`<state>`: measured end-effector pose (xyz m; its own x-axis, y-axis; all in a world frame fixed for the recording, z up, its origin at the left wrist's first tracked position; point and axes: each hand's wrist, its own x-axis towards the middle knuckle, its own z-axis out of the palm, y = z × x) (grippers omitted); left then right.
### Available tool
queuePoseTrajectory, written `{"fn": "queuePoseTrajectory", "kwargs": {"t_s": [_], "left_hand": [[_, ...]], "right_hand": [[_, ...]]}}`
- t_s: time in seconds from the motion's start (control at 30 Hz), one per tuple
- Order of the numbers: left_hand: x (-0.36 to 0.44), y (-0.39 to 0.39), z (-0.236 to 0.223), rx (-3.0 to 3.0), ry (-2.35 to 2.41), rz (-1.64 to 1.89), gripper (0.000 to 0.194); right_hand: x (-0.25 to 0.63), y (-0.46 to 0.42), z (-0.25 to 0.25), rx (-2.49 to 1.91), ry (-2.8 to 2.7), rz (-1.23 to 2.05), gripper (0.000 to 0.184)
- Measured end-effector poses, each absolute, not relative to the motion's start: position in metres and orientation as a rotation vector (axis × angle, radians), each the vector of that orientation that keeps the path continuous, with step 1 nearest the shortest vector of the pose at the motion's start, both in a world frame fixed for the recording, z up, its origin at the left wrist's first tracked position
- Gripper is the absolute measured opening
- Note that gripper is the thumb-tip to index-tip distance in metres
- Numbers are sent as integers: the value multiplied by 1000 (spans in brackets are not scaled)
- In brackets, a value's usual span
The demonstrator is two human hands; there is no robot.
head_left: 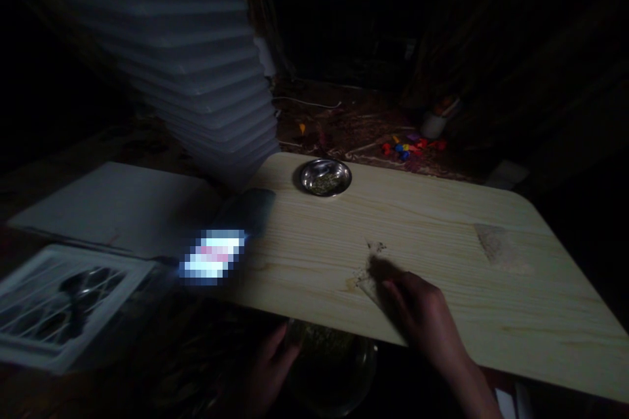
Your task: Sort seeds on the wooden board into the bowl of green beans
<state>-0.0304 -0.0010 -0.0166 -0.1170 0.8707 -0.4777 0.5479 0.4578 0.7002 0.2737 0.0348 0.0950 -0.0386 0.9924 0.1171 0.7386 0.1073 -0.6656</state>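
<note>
My right hand [422, 317] lies on the pale wooden table [442, 222] near its front edge, fingers stretched flat against a small dark heap of seeds or spice [376, 265]; a few loose grains lie just beyond it. Below the table edge, my left hand [268, 366] grips the rim of a round bowl [339, 366] that has greenish grains in it. The bowl sits under the edge, right below the heap. It is very dark, so the fingers are dim and slightly smeared.
A small steel dish [325, 177] with grains stands at the table's far edge. A lit phone [221, 249] lies at the table's left end, under a tall stack of white trays [196, 59]. A white board [113, 206] and a tray with spoons [63, 304] lie left. Colourful bits [407, 146] litter the floor.
</note>
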Motion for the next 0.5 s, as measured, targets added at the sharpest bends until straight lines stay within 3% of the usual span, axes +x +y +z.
{"fn": "queuePoseTrajectory", "kwargs": {"t_s": [0.3, 0.5], "left_hand": [[-33, -2, -13, 1229, 1792, 440, 67], [-27, 0, -6, 1185, 1769, 480, 76]], "right_hand": [[273, 28, 96, -1651, -1825, 662, 22], [265, 23, 96, -1578, -1837, 783, 24]]}}
